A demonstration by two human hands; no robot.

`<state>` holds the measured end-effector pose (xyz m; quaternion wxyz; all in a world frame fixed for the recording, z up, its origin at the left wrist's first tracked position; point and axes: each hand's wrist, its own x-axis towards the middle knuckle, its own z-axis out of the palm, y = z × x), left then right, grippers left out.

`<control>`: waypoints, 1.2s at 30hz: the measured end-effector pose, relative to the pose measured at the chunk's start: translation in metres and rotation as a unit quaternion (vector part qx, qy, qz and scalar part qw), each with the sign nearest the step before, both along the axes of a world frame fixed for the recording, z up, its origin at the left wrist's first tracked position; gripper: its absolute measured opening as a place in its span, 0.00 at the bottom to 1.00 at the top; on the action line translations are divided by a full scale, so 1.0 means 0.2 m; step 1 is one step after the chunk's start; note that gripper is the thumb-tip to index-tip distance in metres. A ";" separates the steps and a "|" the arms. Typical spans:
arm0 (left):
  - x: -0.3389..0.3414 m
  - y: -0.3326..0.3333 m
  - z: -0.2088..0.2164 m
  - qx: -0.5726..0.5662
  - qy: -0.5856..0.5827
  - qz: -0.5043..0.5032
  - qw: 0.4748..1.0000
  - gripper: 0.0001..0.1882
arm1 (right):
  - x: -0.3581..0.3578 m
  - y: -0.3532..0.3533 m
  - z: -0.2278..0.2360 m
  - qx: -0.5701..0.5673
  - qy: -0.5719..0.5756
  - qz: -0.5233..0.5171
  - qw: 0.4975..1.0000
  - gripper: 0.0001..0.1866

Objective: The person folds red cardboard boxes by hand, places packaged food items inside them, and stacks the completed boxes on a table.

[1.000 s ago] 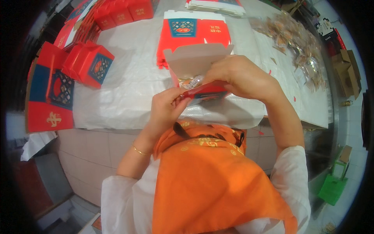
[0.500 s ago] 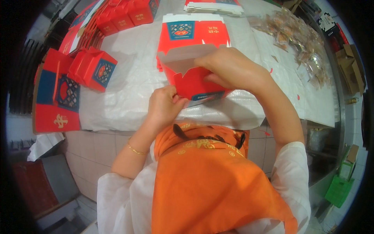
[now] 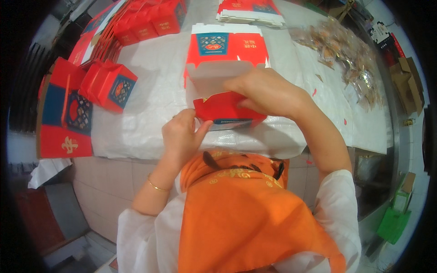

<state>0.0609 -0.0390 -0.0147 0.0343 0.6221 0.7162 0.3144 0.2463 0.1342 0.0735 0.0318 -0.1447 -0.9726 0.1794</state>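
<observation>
A red cardboard gift box [image 3: 217, 108] stands partly folded near the table's front edge, its top open and its pale inside showing. My right hand [image 3: 268, 93] reaches over its right side; the fingers bend into the opening and the thumb lies by the front wall, gripping the box. Beside the left front corner is my left hand [image 3: 180, 139], thumb and forefinger apart, with nothing seen between them. Just behind the box lie flat red box blanks [image 3: 248, 48] with a blue patterned panel and white edge flaps.
Finished red boxes [image 3: 148, 20] stand at the back left, with a smaller red box [image 3: 120, 88] nearer. A large red and blue carton [image 3: 68, 113] sits at the left edge. More blanks [image 3: 250, 13] lie at the back; small clear-wrapped packets [image 3: 348, 59] are heaped at the right.
My left hand has let go of the box's left corner and drawn slightly left and down, thumb spread. The box has turned a little to face me more squarely; my right hand stays at it.
</observation>
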 end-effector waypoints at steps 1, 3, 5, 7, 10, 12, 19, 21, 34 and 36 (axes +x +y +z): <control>-0.01 0.01 0.00 0.015 0.001 0.000 1.000 0.17 | 0.00 -0.01 0.01 0.003 -0.017 -0.001 1.000 0.14; -0.03 0.00 -0.01 0.014 0.007 -0.011 1.000 0.16 | 0.00 -0.03 0.04 0.003 -0.048 -0.002 0.999 0.14; -0.04 0.00 -0.01 0.017 0.011 -0.013 1.000 0.15 | -0.02 -0.02 0.02 -0.006 -0.045 -0.009 0.999 0.13; -0.03 -0.01 -0.02 0.023 0.012 -0.006 1.000 0.15 | -0.02 -0.02 0.00 0.005 -0.026 -0.012 1.000 0.13; 0.02 0.01 -0.04 0.118 -0.083 0.033 0.989 0.13 | -0.04 -0.02 -0.05 0.048 0.015 -0.008 0.999 0.12; 0.02 -0.02 -0.05 0.120 -0.069 0.032 0.990 0.16 | -0.05 -0.06 -0.06 0.062 0.016 -0.003 0.998 0.11; 0.03 0.14 -0.16 0.253 -0.199 0.109 0.941 0.37 | -0.12 -0.12 -0.17 0.179 0.074 -0.002 0.981 0.05; 0.04 0.18 -0.17 0.193 -0.328 0.073 0.922 0.40 | -0.12 -0.12 -0.16 0.190 0.051 -0.010 0.981 0.10; 0.06 0.22 -0.35 0.197 -0.290 0.043 0.935 0.48 | -0.12 -0.10 -0.16 0.090 0.139 -0.054 0.985 0.21; 0.05 0.22 -0.37 0.202 -0.289 0.019 0.935 0.49 | -0.12 -0.10 -0.17 0.079 0.113 -0.055 0.989 0.19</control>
